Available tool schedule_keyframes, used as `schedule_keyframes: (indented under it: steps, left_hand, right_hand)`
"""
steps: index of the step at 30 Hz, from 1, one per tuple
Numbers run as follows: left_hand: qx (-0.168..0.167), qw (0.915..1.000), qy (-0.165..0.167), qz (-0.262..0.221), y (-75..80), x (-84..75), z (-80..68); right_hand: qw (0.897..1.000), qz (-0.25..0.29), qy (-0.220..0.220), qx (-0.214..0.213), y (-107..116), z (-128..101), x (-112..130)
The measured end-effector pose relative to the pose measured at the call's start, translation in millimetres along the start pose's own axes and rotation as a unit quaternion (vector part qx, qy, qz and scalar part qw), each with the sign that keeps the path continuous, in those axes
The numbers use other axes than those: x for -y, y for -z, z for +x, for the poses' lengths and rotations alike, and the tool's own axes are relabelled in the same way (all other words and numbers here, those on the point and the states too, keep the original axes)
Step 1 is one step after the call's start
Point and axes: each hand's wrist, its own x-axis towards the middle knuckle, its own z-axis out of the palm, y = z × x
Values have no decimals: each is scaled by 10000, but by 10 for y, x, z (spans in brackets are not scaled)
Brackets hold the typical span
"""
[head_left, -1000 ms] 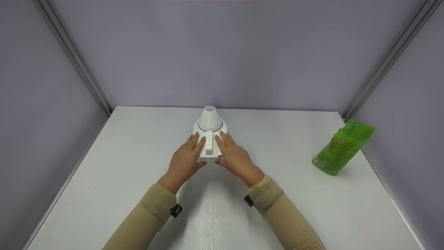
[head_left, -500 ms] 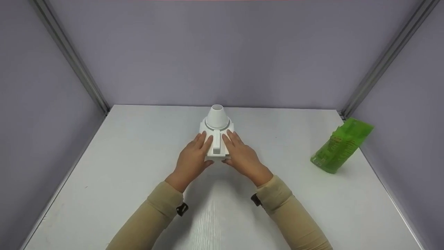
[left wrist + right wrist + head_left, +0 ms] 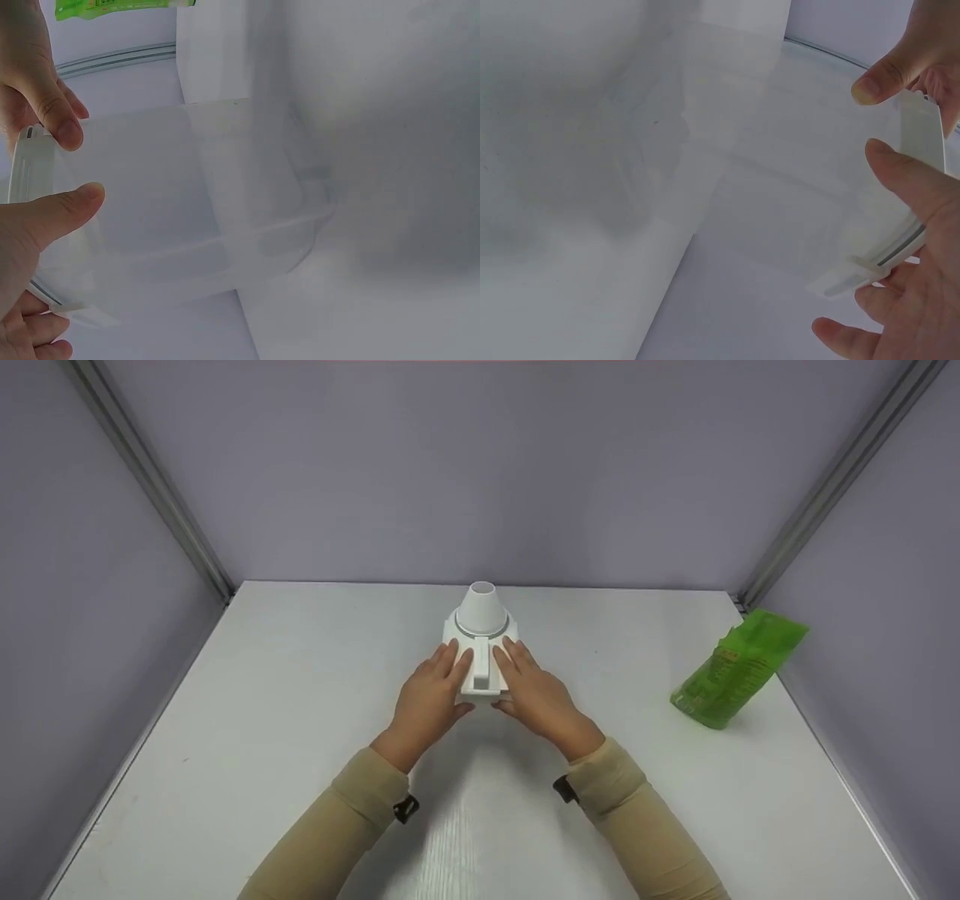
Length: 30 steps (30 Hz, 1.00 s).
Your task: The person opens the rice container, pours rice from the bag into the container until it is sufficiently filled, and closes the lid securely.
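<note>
Box (image 3: pixel 480 664) with a cone (image 3: pixel 480 609) on top — both hands, left (image 3: pixel 429 701) and right (image 3: pixel 541 701), grip its sides on the bench (image 3: pixel 262 720); not lifted yet, pouch (image 3: pixel 739 671) untouched.

white plastic device (image 3: pixel 480 649), glossy green pouch (image 3: pixel 739 671)

**Open tabletop, walled on three sides**

Bare white table (image 3: pixel 262 750) stretching wide at 9 and 6 o'clock of the white appliance (image 3: pixel 480 649). At 3 o'clock, a gap, then a green pouch (image 3: pixel 739 671) leaning near the right wall (image 3: pixel 885 607). At 12 o'clock, only a narrow strip before the back wall (image 3: pixel 480 480).
</note>
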Motion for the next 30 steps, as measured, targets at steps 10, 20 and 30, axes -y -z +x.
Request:
schedule_keyframes:
  steps: [10, 20, 30]
  left_hand:
    - [-42, 10000, -69, 58, -59, -106, 36]
    - [23, 9999, -43, 115, -111, -203, 84]
    - [100, 9998, 14, 149, -153, -292, 118]
  right_hand:
    - [9999, 48, 88, -130, 28, -98, -93]
    - [10000, 31, -21, -69, 53, -156, -174]
    - [9999, 108, -47, -68, 50, -207, -256]
